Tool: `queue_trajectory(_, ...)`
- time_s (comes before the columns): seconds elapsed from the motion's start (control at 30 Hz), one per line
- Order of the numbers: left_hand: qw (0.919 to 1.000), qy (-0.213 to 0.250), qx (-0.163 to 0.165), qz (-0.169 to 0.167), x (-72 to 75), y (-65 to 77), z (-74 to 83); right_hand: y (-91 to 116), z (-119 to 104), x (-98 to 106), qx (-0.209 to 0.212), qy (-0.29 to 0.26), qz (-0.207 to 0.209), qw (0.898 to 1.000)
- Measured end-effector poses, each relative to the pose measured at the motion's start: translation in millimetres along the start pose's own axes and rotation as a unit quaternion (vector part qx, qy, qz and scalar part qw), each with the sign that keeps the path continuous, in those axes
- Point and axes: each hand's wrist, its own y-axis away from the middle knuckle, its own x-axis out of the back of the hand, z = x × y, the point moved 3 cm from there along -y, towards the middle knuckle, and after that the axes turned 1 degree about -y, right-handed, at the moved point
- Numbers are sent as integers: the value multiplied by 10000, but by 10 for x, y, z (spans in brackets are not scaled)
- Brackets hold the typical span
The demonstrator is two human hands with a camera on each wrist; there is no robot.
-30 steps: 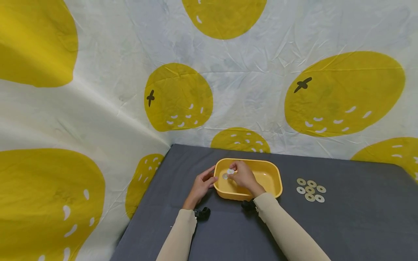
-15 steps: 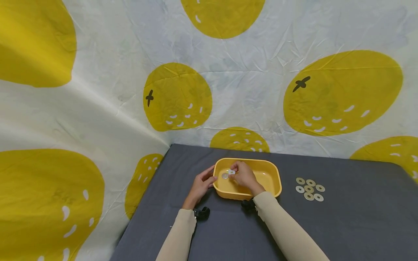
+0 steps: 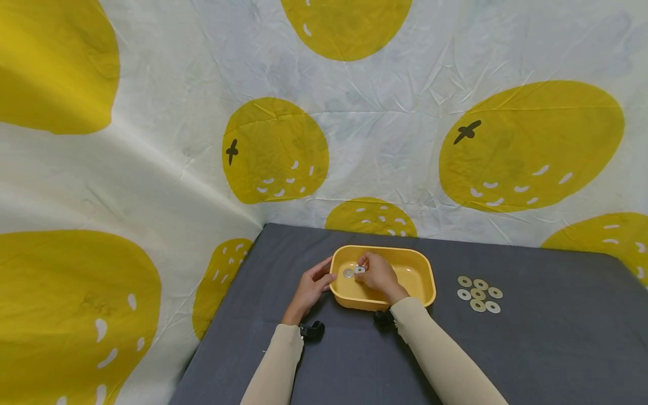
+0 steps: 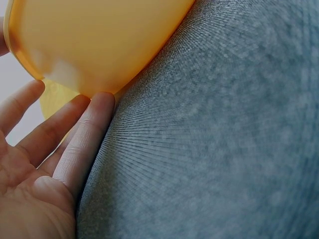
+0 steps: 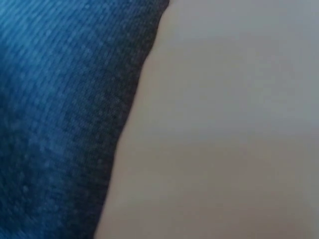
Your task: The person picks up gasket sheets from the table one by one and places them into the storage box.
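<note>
My right hand [image 3: 381,275] reaches into a yellow plastic tub [image 3: 417,259] and pinches a silver washer [image 3: 360,270] between thumb and fingers, low over the tub's floor. Another round metal washer [image 3: 348,273] lies just left of it in the tub. At the tub's left end, my left hand [image 3: 310,288] rests with its thumb at the rim and its fingers along the outer wall. The left wrist view shows its nearly straight fingers [image 4: 82,134] with their tips against the tub wall [image 4: 99,45]. The right wrist view holds only blurred sleeve [image 5: 214,129] and cloth.
Several flat washers [image 3: 478,293], some brassy and some silver, lie in a flower-like cluster on the dark grey cloth [image 3: 557,337] to the tub's right. Behind the table and on its left hangs a white curtain [image 3: 385,140] printed with large yellow fruit.
The washer pinched in my right hand has come down slightly and now appears flatter, beside the other washer. My left hand stays at the tub's end.
</note>
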Motion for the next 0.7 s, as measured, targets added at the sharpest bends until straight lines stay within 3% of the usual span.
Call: queue_trajectory(0.7,9998,-123,-26,122,-11,17,-4,28,-14,-11,-333,361,-183,9986)
